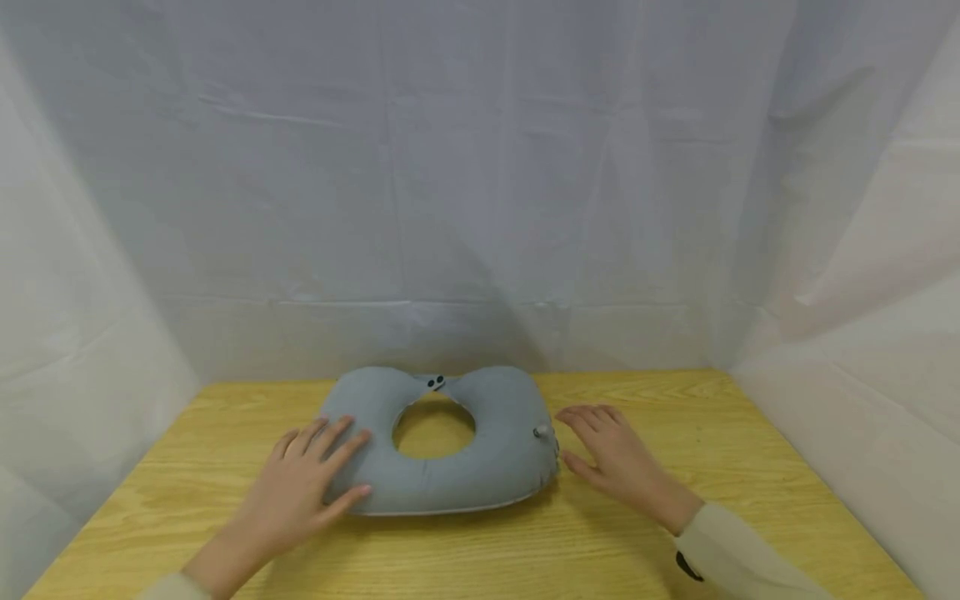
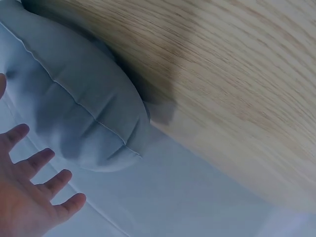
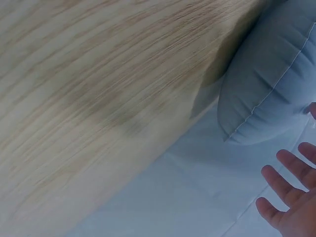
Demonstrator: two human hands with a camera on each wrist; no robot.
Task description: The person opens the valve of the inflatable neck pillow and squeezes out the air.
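A grey-blue inflatable neck pillow point(image 1: 450, 485), puffed up, lies on the wooden table with its round opening in the middle. Two dark snaps point(image 1: 436, 382) join its ends at the back, and a small valve point(image 1: 541, 432) sticks out on its right side. My left hand point(image 1: 288, 487) is spread over the pillow's left part, fingers apart. Just off the right side, near the valve, my right hand point(image 1: 618, 458) holds nothing, its fingers loosely extended. The left wrist view shows the pillow's seamed side point(image 2: 74, 98) beside spread fingers; the right wrist view shows the opposite side point(image 3: 271, 89).
The light wooden table point(image 1: 660, 400) reaches back to a white sheet point(image 1: 450, 208) hanging behind it. More white sheeting closes in on the left point(image 1: 67, 333) and right point(image 1: 885, 333).
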